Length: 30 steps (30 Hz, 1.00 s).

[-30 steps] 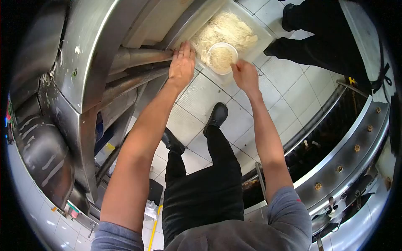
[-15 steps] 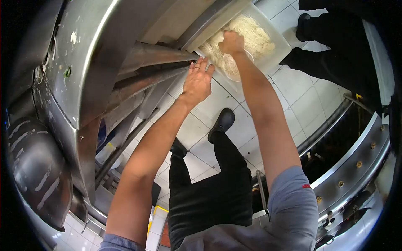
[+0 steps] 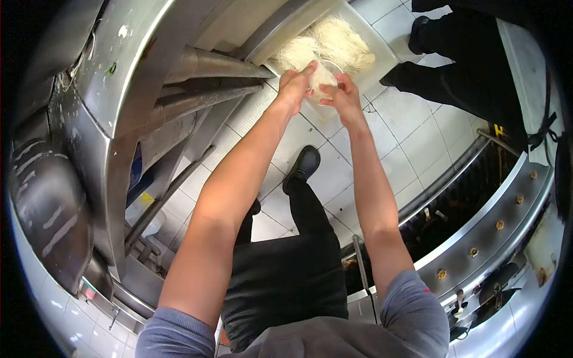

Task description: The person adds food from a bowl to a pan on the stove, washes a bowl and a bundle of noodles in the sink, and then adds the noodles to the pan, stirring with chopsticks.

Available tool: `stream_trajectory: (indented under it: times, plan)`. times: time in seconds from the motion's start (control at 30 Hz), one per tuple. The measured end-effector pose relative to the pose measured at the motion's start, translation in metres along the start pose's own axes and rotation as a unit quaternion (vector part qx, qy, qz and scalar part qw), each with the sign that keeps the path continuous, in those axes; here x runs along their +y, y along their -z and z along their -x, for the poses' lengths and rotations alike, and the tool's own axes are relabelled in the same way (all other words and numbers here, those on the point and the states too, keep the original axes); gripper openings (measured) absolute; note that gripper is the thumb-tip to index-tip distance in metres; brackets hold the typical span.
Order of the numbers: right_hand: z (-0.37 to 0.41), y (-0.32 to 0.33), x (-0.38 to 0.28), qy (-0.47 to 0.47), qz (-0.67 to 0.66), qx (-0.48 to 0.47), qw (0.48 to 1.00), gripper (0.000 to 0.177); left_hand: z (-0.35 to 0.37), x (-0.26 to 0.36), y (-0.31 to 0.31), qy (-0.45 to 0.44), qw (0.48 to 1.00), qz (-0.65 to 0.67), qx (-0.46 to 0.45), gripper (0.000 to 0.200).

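Both hands are together over the near edge of a pale plastic bin [image 3: 387, 56] that holds heaps of thin whitish noodles [image 3: 343, 42]. A round translucent container with a whitish clump of noodles [image 3: 322, 79] sits between them. My left hand [image 3: 294, 89] has its fingers wrapped round the left side of this container. On the right side, my right hand [image 3: 343, 98] grips it with thumb and fingers bent. The lower part of the container is partly hidden by the fingers.
Metal counter [image 3: 143, 71] and its pipe-like legs [image 3: 221, 65] stand at the left. A stove front with brass knobs [image 3: 500, 225] curves along the right. Another person in dark trousers [image 3: 471, 65] stands at the upper right. White tiles [image 3: 382, 137] cover the floor.
My left hand has left the bin's corner by the metal legs and moved right to the container. My right hand has come out of the noodles to the container, which is now held up between both hands.
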State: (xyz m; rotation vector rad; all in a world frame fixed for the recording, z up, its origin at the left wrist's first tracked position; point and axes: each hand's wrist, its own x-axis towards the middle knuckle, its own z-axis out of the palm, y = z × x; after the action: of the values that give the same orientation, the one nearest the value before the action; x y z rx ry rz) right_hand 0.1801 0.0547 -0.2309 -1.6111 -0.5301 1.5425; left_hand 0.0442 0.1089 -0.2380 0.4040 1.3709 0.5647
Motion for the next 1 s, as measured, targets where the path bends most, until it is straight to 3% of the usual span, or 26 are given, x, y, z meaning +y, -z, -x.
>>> stream_trajectory:
  times: [0.1,0.17,0.27,0.37,0.47,0.57,0.63,0.73,0.83,0.93,1.0]
  plan:
    - [0.024,-0.005,-0.009,-0.013,0.036,-0.020,0.999,0.039,0.012,0.007,-0.016,0.006,0.996,-0.065,0.063,0.047]
    - [0.035,-0.002,-0.019,-0.030,0.068,-0.042,0.996,0.042,0.019,0.009,-0.012,0.027,1.000,-0.004,0.005,0.044]
    - [0.012,0.019,-0.008,-0.117,-0.183,-0.046,0.975,0.049,0.021,0.013,-0.004,0.060,0.994,0.029,-0.088,0.041]
    - [-0.010,0.019,0.007,-0.105,-0.189,0.007,0.976,0.047,0.013,0.008,0.002,0.067,0.989,0.002,-0.131,0.036]
    - [0.011,0.006,-0.026,-0.037,-0.074,0.002,0.997,0.054,0.009,0.015,-0.001,0.068,0.990,0.001,-0.120,0.036]
    - [0.003,0.012,-0.014,0.014,-0.037,-0.050,0.998,0.055,0.014,0.031,-0.011,0.047,0.992,-0.029,-0.112,0.039]
    - [0.014,0.013,-0.030,-0.034,-0.107,-0.018,0.994,0.052,0.014,0.035,-0.013,0.028,0.988,-0.064,-0.138,0.042]
    - [0.017,0.017,-0.034,-0.043,-0.123,0.001,0.991,0.047,0.017,0.034,-0.022,0.010,0.995,-0.089,-0.034,0.047]
    - [0.003,0.024,-0.033,-0.017,-0.174,-0.022,0.984,0.043,0.016,0.037,-0.012,0.009,0.990,-0.074,-0.120,0.053]
    - [-0.010,0.034,-0.036,-0.008,-0.246,-0.023,0.969,0.041,0.016,0.037,-0.003,0.007,0.993,-0.045,-0.108,0.049]
    - [-0.007,0.034,-0.045,-0.025,-0.244,0.012,0.969,0.033,0.014,0.039,0.005,0.015,0.991,0.051,-0.119,0.045]
